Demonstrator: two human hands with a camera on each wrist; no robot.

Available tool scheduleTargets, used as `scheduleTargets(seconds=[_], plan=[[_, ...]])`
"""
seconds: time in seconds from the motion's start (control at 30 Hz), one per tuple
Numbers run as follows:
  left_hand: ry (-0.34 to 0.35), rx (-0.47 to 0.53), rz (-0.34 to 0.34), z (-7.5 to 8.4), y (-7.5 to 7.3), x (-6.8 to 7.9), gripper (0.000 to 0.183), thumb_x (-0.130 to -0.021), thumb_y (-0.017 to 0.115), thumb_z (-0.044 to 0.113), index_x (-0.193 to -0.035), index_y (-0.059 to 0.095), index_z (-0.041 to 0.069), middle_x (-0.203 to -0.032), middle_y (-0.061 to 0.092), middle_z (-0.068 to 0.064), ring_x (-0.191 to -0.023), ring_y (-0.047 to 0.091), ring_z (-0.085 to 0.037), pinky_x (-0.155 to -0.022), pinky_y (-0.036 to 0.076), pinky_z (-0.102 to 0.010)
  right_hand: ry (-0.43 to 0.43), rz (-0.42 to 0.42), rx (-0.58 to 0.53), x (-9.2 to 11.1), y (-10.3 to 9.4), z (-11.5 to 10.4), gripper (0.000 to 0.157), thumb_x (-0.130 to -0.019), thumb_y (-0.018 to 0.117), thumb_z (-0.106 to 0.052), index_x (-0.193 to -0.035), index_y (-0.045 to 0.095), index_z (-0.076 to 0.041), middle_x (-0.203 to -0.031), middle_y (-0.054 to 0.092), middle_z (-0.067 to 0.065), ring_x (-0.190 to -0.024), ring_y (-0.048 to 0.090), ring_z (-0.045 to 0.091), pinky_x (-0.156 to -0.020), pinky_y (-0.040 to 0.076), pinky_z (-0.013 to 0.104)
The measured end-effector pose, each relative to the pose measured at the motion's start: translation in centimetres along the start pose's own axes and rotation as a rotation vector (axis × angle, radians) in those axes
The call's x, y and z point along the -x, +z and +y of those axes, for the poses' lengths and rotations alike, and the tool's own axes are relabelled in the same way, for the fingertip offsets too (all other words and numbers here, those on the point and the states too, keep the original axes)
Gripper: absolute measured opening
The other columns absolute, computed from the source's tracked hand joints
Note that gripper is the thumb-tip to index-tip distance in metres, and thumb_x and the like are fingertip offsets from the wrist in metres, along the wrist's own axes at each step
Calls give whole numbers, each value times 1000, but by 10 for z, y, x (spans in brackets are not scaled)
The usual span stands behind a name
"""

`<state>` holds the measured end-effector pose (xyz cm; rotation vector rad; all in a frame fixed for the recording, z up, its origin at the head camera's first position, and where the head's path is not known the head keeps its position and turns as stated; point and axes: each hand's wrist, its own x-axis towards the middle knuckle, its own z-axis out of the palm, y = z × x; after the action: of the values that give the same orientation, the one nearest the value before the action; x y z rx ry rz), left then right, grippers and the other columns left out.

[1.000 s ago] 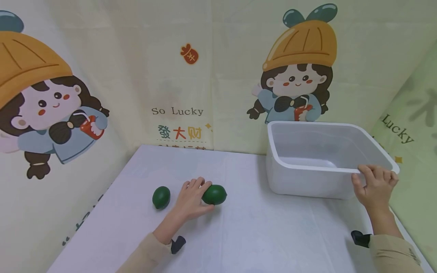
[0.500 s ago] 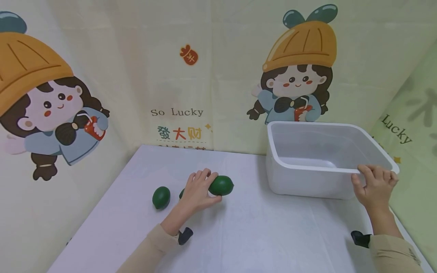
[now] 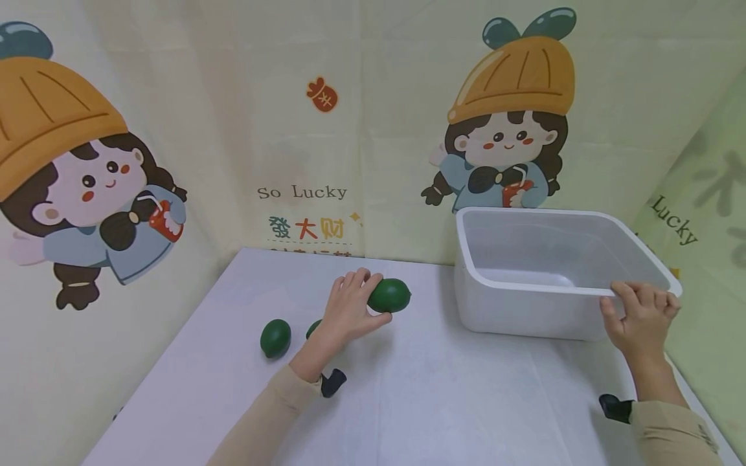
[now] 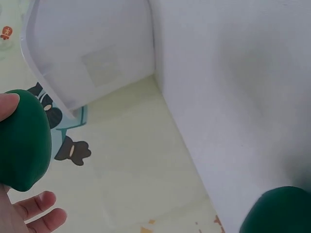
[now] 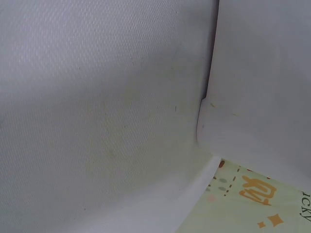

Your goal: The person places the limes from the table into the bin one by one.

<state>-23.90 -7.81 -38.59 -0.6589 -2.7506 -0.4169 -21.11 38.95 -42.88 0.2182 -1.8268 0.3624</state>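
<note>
My left hand (image 3: 347,312) pinches a dark green lime (image 3: 389,295) between thumb and fingers, raised over the white table. In the left wrist view this lime (image 4: 25,143) shows at the left edge, the thumb over its upper part. A second lime (image 3: 275,338) lies on the table to the left. Another green lime (image 3: 313,328) is mostly hidden behind the left wrist. At the right, my right hand (image 3: 641,318) grips the front rim of a white plastic tub (image 3: 519,307), fingers over the edge and thumb outside. The visible tub floor holds nothing.
The tub stands at the back right of the white-covered table (image 3: 454,395), close to the patterned cloth backdrop (image 3: 402,129). Cloth walls also close off the left and right sides. Black wrist mounts (image 3: 333,383) sit at both cuffs.
My left hand has lifted the lime off the table and moved it up, back and slightly right, uncovering part of another lime behind the wrist. My right hand stays on the rim.
</note>
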Motion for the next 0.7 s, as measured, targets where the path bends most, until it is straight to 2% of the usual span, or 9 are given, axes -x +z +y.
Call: scheduleTargets(seconds=[0.3, 0.7], plan=[[11, 32, 1, 11, -2, -19, 61, -71, 59, 49, -123, 49, 19, -110, 43, -3, -102, 39, -20, -91, 32, -43, 7, 18, -5, 0, 1, 1, 58, -85, 41, -55, -86, 55, 1, -84, 46, 25, -79, 33, 44, -79, 15, 60], [17, 57, 1, 20, -2, -36, 63, -71, 58, 49, -126, 48, 19, -112, 44, -3, -103, 40, -19, -91, 31, -43, 8, 33, -8, -3, 2, -4, 58, -85, 41, -55, -85, 54, 1, -82, 45, 25, -79, 33, 43, -78, 15, 61]])
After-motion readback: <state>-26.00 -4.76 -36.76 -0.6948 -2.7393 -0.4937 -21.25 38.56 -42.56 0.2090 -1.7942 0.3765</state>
